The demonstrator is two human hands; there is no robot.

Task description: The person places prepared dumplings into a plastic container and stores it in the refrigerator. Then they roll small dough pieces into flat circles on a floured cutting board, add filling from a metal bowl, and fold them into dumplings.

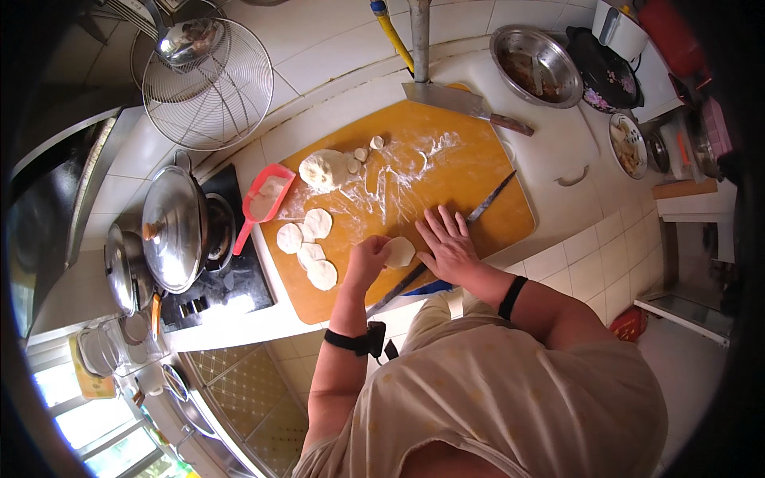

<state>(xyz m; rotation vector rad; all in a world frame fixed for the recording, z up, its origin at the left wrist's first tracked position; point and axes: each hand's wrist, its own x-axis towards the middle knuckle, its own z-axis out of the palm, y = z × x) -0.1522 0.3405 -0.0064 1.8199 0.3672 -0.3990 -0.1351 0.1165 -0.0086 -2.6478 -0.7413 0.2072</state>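
Observation:
My left hand (369, 258) pinches the edge of a flat round dough wrapper (400, 253) over the front part of a wooden board (472, 209). To its right my right hand (448, 248) lies flat with fingers apart, across a dark, slender rolling pin (491, 197). The palm hides the pin's middle. Several rolled dough rounds (318, 223) lie at the board's left, some overlapping. Farther back sits a large lump of dough (323, 169), with small dough pieces (376, 143) beside it. White flour is smeared over the board.
A red scoop of flour (266, 194) rests at the board's left edge, beside a stove (239, 287) with a lidded pan (173, 230). A wide-bladed cleaver (445, 101) lies across the back edge. Behind right stand a metal basin (536, 66) and a food bowl (628, 146).

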